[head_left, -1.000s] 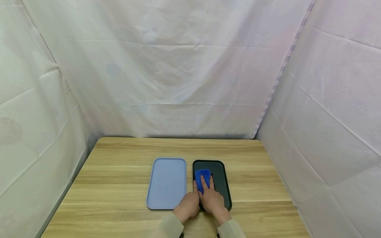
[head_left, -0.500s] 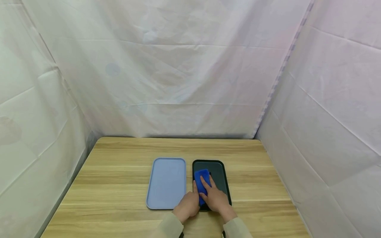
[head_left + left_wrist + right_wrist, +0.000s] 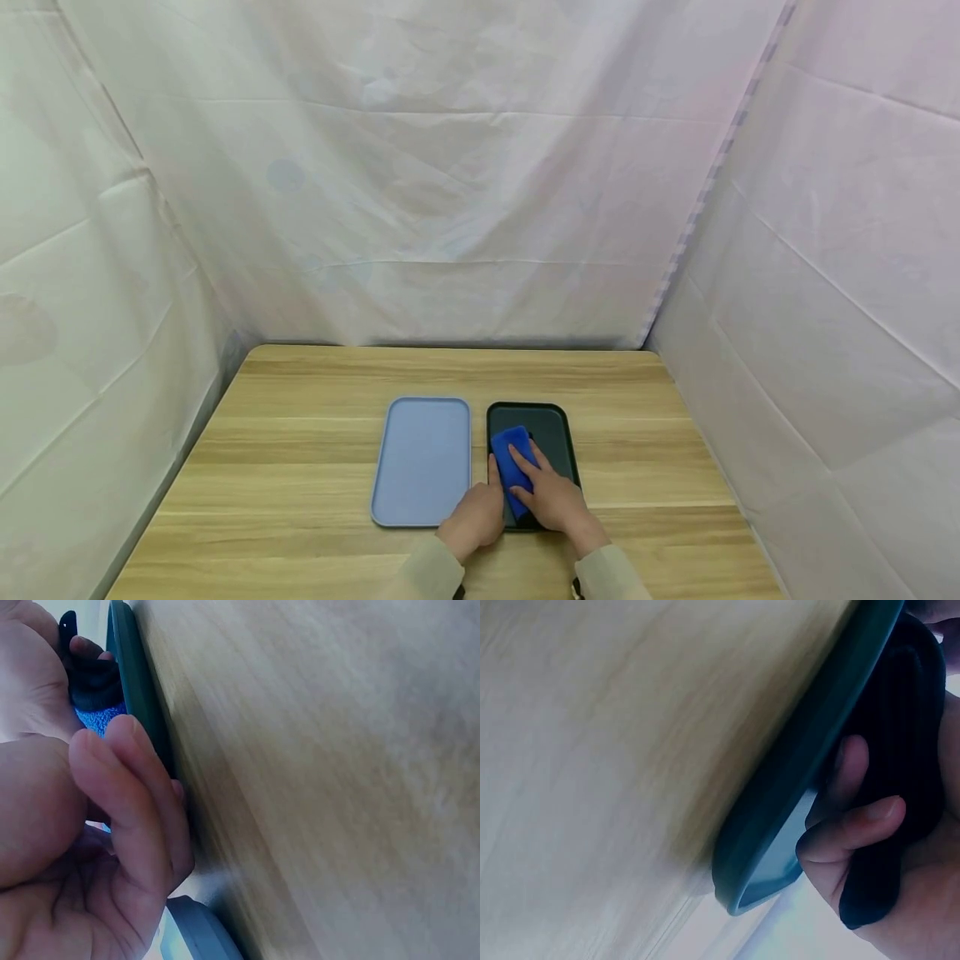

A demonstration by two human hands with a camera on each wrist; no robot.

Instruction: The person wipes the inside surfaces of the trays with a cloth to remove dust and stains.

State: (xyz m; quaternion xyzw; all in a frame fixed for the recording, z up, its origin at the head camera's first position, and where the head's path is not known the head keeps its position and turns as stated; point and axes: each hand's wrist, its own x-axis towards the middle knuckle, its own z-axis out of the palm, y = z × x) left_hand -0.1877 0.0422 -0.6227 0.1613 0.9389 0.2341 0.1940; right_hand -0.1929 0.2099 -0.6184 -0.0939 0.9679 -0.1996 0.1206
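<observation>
A blue fuzzy cleaning pad with a black strap-like back lies slanted on the dark green tray. My right hand spreads over it in the head view. From the right wrist, fingers of that hand show curled round the black part. My left hand is at the tray's near left corner, holding its edge, with the index finger stretched forward along the left rim. Its other fingers curl beside the tray's outer wall in the left wrist view. The pad's underside is hidden.
A light blue tray lies flat to the left, a narrow gap away from the green one. Both rest on a wooden table. White cloth walls stand behind the table and on both sides.
My right hand has shifted a little to the right and turned, and the pad's near end has swung right with it. The left hand and both trays stay in place.
</observation>
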